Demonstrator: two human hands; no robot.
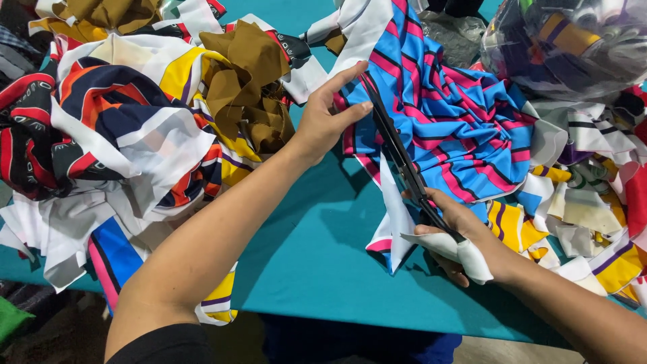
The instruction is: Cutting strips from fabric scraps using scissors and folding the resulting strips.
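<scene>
Scissors [397,152] clamped in right hand [458,232] fingers; left hand [323,118] fingers pinch striped fabric [458,114] alongside.

Scissors [397,152] lie on striped cloth [458,121], between fabric piles [135,135] on table [310,256].

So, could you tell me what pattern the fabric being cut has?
Blue with pink and black stripes, on the fabric; head view.

Crumpled blue-pink striped fabric [458,128], black scissors [401,158]
</scene>
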